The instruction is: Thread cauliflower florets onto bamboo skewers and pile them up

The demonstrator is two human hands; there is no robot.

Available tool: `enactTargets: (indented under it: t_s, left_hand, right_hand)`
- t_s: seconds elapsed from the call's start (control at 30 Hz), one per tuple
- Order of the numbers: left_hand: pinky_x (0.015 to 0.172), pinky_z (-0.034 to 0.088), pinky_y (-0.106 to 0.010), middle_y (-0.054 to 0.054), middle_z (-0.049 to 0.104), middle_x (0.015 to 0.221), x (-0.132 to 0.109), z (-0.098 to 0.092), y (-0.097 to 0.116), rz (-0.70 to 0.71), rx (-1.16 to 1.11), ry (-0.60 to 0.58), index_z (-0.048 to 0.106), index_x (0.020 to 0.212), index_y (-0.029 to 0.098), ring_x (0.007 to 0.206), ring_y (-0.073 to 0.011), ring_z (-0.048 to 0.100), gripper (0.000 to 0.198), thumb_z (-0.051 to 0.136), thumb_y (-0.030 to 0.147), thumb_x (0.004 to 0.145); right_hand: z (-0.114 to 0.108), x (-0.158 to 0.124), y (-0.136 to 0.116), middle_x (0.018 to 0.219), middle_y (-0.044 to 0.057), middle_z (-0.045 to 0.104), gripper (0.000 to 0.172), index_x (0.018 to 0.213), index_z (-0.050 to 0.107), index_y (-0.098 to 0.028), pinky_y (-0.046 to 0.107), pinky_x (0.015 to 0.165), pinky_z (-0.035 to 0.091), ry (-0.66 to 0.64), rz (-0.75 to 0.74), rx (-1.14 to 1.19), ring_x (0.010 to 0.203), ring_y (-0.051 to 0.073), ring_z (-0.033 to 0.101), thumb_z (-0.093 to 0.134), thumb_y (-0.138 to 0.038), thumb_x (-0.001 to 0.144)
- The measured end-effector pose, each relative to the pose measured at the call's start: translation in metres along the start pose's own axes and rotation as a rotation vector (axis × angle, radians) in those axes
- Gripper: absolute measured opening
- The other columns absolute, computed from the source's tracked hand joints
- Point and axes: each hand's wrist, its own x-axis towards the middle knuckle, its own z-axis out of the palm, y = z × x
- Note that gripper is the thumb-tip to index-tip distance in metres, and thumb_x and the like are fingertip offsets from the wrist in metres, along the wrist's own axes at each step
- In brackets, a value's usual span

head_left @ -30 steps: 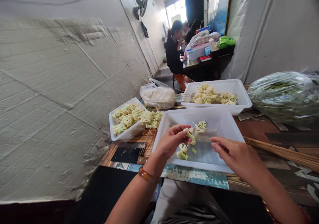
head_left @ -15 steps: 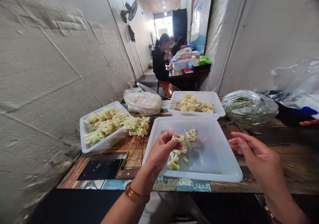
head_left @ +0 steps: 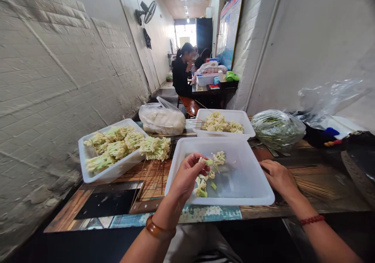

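My left hand (head_left: 187,175) is closed on a pale green-white cauliflower floret (head_left: 206,161), over the large white plastic tray (head_left: 243,199). Below and beside it, several loose cauliflower florets (head_left: 200,187) lie on the tray floor with a small green stem piece (head_left: 213,185). My right hand (head_left: 277,176) rests low on the table, just outside the tray's right rim. Its fingers reach left with the thumb apart; the fingertips are partly hidden, and I make out nothing in them. Thin wooden skewers (head_left: 313,187) lie to the right of that hand.
Skewered cauliflower bunches (head_left: 155,148) fill and overhang a left white tray (head_left: 109,175). Another white tray (head_left: 249,132) with cauliflower stands behind. A white plastic bag (head_left: 162,118) and a bag of greens (head_left: 278,128) flank it. A person in black (head_left: 181,75) sits at a far table.
My right hand has come down from the air onto the table beside the tray's right rim. My left hand keeps the floret in nearly the same place. The view has shifted slightly right.
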Motion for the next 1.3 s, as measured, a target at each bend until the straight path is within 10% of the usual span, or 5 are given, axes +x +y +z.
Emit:
enactTargets:
  t_s: [0.57,0.97,1.3]
  left_hand:
    - [0.059,0.046,-0.023,-0.001,0.064,0.079,0.005,0.002,0.001,-0.02,-0.033,0.028,0.064,0.093,0.016,0.064,-0.0116,0.061,0.031,0.075,0.029,0.067]
    - [0.061,0.046,-0.023,0.0,0.062,0.074,0.008,0.005,0.0,-0.079,-0.015,0.007,0.063,0.082,0.015,0.065,-0.0118,0.061,0.026,0.076,0.03,0.066]
    - [0.046,0.027,-0.016,0.0,0.058,0.072,0.006,0.019,0.003,-0.091,0.119,-0.041,0.056,0.07,0.014,0.052,-0.0034,0.045,0.029,0.074,0.036,0.069]
  right_hand:
    - [-0.008,0.0,0.041,0.09,0.005,0.07,0.024,0.086,0.067,-0.02,0.029,0.073,0.049,0.01,0.217,0.073,0.083,0.018,0.065,0.047,-0.034,0.089]
    - [-0.005,-0.009,0.021,0.106,0.008,0.069,0.033,0.119,0.055,-0.021,0.031,0.071,0.04,0.0,0.118,-0.054,0.091,0.021,0.065,0.048,-0.036,0.091]
    - [-0.063,0.004,-0.001,0.093,0.006,0.067,0.027,0.116,0.061,-0.019,0.033,0.07,0.036,0.111,-0.072,-0.157,0.085,0.022,0.062,0.05,-0.022,0.091]
